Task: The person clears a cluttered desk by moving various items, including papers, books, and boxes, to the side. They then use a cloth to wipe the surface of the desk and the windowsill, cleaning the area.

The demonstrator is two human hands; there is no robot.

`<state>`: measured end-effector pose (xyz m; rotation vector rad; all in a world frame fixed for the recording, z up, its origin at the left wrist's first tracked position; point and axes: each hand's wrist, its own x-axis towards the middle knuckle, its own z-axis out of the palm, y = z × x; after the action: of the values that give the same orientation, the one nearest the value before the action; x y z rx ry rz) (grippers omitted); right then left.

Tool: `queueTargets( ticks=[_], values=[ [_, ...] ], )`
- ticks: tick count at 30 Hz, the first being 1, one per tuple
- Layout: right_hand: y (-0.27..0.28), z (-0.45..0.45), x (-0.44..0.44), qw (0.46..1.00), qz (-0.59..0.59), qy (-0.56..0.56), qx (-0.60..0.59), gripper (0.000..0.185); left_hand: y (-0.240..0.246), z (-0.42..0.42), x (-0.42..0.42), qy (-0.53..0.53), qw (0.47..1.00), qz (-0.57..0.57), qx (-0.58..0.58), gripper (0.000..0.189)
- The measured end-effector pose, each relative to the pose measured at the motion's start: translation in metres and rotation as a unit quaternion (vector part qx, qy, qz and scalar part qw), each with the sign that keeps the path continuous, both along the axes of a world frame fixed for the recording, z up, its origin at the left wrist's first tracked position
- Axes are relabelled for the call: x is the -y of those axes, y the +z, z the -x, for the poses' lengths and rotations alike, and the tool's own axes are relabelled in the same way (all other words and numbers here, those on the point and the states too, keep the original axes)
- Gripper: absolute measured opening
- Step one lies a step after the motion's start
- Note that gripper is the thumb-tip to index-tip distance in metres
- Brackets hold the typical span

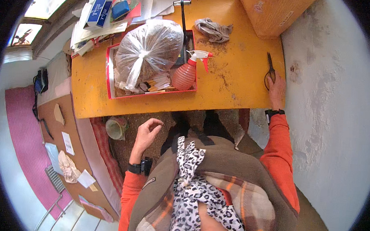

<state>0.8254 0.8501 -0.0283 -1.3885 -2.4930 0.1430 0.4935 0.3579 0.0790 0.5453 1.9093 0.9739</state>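
At the table's right end my right hand lies on the handle loops of a pair of black scissors, whose blades point away from me. My left hand hangs in front of the table's near edge, fingers loosely curled, holding nothing visible. On the orange table sits a red-rimmed shallow box. It holds a tied clear plastic bag of brown material, a red spray bottle, several thin paper-like sticks and a black tool with a metal crossbar.
A crumpled grey cloth lies behind scattered brown crumbs. Papers and a blue lamp box are piled at the back left. A large cardboard box stands back right, by the wall. A small bin is on the floor.
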Motion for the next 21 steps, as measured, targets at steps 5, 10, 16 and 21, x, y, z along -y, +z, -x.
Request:
queueTargets(
  ticks=[5,10,16,21],
  values=[
    [0.031,0.057,-0.035,0.997,0.022,0.074,0.032,0.053,-0.014,-0.041,-0.034,-0.001,0.998,0.037,0.051,0.018],
    [0.022,0.224,-0.051,0.954,-0.046,0.286,-0.076,0.057,-0.022,-0.085,-0.053,0.015,0.997,0.021,0.069,0.020],
    [0.028,0.325,-0.024,0.903,0.021,0.375,-0.207,0.050,-0.023,-0.122,0.027,0.219,0.963,0.146,0.051,0.020],
    [0.079,0.285,0.033,0.907,0.028,0.336,-0.251,0.039,-0.080,-0.181,0.173,0.370,0.909,0.182,0.065,0.020]
  ],
)
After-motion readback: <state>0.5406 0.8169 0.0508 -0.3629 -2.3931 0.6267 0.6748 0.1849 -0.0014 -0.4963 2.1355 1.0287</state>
